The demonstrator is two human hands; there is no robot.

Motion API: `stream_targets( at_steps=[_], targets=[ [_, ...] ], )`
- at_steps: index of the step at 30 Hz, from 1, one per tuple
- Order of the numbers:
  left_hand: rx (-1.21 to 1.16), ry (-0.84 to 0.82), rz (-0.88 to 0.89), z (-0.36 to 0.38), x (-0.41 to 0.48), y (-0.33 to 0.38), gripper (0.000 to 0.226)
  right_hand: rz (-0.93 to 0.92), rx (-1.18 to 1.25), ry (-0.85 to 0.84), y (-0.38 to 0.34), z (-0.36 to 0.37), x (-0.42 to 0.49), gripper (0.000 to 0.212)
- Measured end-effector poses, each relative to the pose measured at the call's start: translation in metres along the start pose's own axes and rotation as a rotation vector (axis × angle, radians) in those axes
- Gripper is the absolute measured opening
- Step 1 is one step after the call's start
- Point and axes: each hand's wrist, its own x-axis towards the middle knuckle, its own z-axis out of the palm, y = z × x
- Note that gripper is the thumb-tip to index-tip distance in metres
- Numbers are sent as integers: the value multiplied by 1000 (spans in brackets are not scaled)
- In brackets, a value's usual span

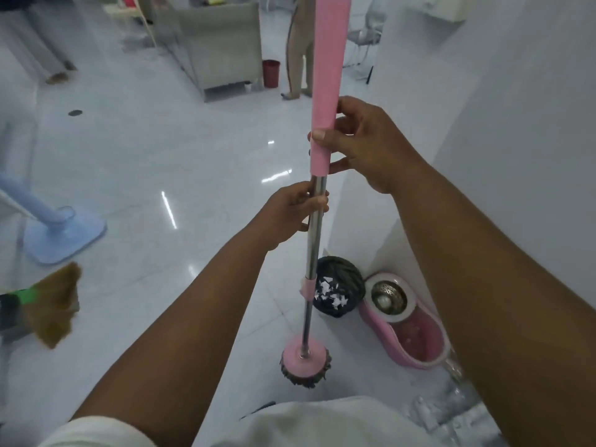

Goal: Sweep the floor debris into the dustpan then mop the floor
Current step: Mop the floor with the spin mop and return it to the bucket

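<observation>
Clasping the mop pole (312,253), left hand (290,217) holds steel (right hand (364,146), pink sleeve).

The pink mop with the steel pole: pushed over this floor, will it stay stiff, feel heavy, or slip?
The mop will probably stay stiff: its pole is a straight metal tube. It seems light for its length, since the head is small. On the glossy floor the head likely glides easily, though its strands may flop.

Both hands hold an upright spin mop (314,221), right hand (364,146) on the pink grip, left hand (290,217) on the steel shaft, beside a pink spin bucket (409,321).
</observation>
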Motion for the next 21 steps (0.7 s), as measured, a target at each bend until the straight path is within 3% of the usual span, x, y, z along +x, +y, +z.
stream_targets(
  at_steps=[11,21],
  targets=[
    [55,-434,111,123,46,34,16,172,-172,473,-6,-95,-92,37],
    [124,-576,203,216,90,58,23,224,-353,734,5,-163,-125,37]
  ],
)
